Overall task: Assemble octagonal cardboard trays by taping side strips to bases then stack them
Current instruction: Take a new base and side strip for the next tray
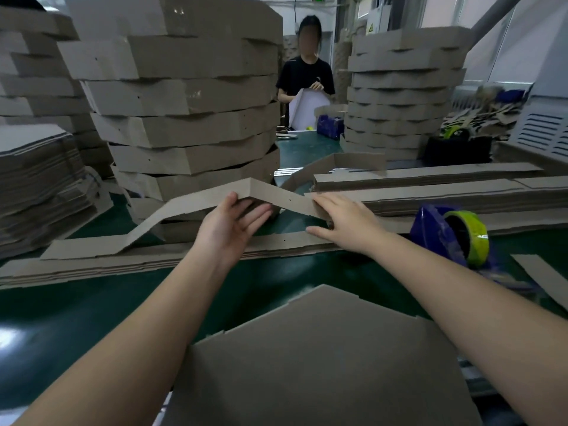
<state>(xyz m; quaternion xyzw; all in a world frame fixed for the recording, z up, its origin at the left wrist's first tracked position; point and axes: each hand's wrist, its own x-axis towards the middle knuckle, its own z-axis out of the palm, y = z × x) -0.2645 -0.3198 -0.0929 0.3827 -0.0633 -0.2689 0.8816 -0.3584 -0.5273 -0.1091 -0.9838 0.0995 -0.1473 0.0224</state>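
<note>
A person is reaching both bare arms forward over a green table [92, 302], picking up a long cardboard side strip [285, 198] from a flat pile of strips [430, 198] lying across the far side of the work area. The left hand [230, 222] is pinching the strip at one of its folds, thumb on top and fingers underneath, lifting it into a peak. The right hand [344, 222] is lying spread and flat on the strip further along, pressing it down. An octagonal base [322, 348] is waiting flat, close to the body and well apart from the strip. A blue tape dispenser [442, 235] is sitting just right of the right hand. Tall stacks of finished trays [184, 96] are standing behind. This looks like the strip-fetching step; next, the strip likely needs carrying to the base and wrapping round its edges before taping.
</note>
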